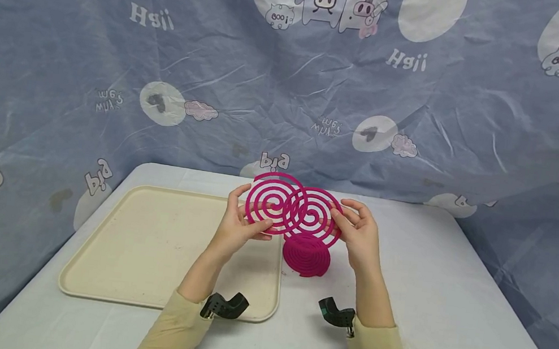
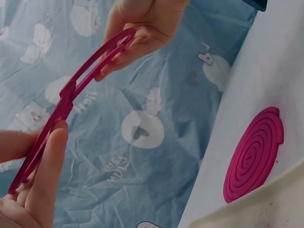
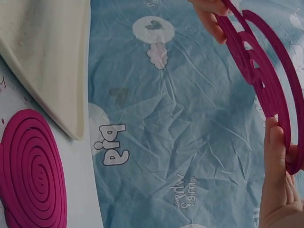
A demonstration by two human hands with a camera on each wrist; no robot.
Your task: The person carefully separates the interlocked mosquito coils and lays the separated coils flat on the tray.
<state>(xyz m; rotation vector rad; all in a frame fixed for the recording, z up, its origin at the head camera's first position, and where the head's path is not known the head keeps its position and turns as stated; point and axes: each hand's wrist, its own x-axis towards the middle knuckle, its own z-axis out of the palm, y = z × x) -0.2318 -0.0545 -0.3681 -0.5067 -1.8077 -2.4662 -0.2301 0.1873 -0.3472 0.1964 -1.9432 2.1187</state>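
Two magenta spiral mosquito coils are held up above the table, their rings overlapping in the middle. My left hand (image 1: 235, 227) pinches the left mosquito coil (image 1: 274, 206) by its outer side, thumb in front and fingers behind. On the other side, my right hand (image 1: 363, 239) grips the right mosquito coil (image 1: 311, 217) near its outer edge. Seen edge-on in the left wrist view, the coils (image 2: 66, 99) touch near the middle and part toward the right hand. More tightly wound mosquito coils (image 1: 306, 258) lie flat on the table just below the hands.
A cream tray (image 1: 149, 246) lies on the left of the white table (image 1: 431, 293), its right rim close to the lying coils. Small magenta crumbs dot the tabletop near them. A blue printed curtain (image 1: 289, 84) hangs behind and along both sides.
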